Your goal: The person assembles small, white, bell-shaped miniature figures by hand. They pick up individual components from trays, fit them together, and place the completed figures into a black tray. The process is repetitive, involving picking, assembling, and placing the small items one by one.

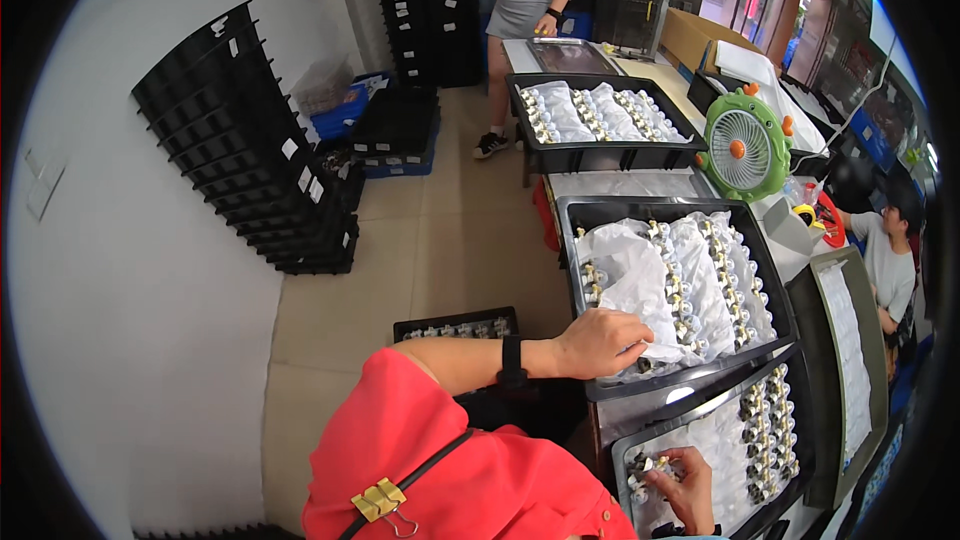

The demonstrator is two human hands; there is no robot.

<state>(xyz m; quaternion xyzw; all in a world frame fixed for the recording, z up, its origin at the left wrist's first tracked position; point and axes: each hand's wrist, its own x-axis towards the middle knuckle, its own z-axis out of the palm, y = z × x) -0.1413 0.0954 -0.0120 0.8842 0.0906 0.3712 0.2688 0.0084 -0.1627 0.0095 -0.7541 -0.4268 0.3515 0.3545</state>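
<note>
Paper (632, 275), white and crinkly, is pinched in the left grip (602, 343); the right grip (690, 492) holds a small, knobby, shiny part (654, 465).

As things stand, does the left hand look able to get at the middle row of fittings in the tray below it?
Probably yes. The left hand is over the tray, its fingers by the white paper; the middle row of fittings lies mostly uncovered nearby, with nothing visible blocking it.
</note>
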